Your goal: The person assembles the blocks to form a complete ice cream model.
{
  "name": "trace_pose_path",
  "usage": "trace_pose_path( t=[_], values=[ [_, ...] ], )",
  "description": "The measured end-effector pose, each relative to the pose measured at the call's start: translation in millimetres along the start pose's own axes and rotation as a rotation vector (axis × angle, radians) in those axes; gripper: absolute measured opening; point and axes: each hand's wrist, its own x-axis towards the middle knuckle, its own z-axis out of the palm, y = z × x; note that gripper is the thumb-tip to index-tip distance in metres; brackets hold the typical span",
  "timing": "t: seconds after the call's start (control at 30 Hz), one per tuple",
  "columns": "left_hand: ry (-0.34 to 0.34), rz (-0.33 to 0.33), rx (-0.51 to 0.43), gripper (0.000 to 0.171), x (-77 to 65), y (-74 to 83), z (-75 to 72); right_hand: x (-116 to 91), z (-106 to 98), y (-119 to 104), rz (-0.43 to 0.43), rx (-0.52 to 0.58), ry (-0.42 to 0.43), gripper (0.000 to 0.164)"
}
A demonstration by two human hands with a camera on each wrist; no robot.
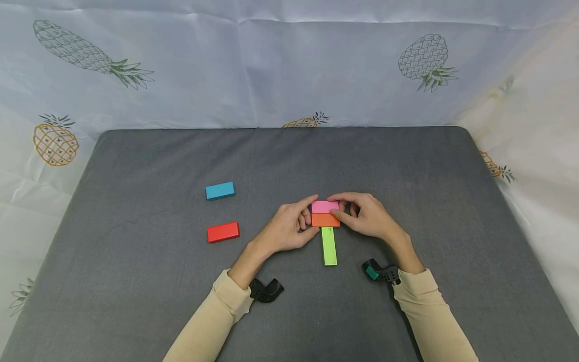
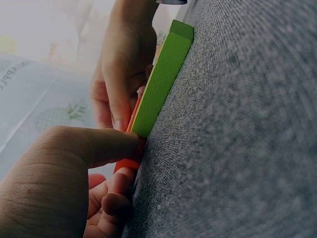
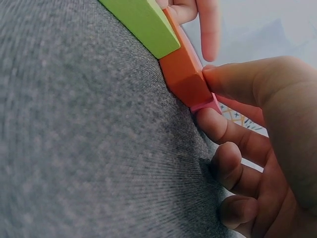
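L hand (image 1: 291,226): fingers part-spread, grips orange blk (image 1: 323,220) at 9
R hand (image 1: 366,213): narrower gap, pinches pink blk (image 1: 322,206), orange's 12
Green blk (image 1: 329,246): abuts orange, 6 o'clock
Head view only: red blk (image 1: 223,232), blue blk (image 1: 220,191), ~9 o'clock

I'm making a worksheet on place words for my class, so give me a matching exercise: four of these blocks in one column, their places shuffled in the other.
Blocks
1. green block
2. blue block
3. orange block
4. red block

Places
A. left of the left hand, the nearer to the person of two
B. between the pink block and the green block
C. pointing lengthwise toward the person
D. left of the left hand, the farther of two

Pairs: 1-C, 2-D, 3-B, 4-A
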Motion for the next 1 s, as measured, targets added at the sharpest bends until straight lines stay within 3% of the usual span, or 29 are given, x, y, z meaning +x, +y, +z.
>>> trace_pose_path(
  t=[1.0],
  values=[
    [-0.010, -0.015, 0.011, 0.064, 0.3, 2.1, -0.3, -0.9, 0.9, 2.5, -0.017, 0.011, 0.003, 0.030]
  ],
)
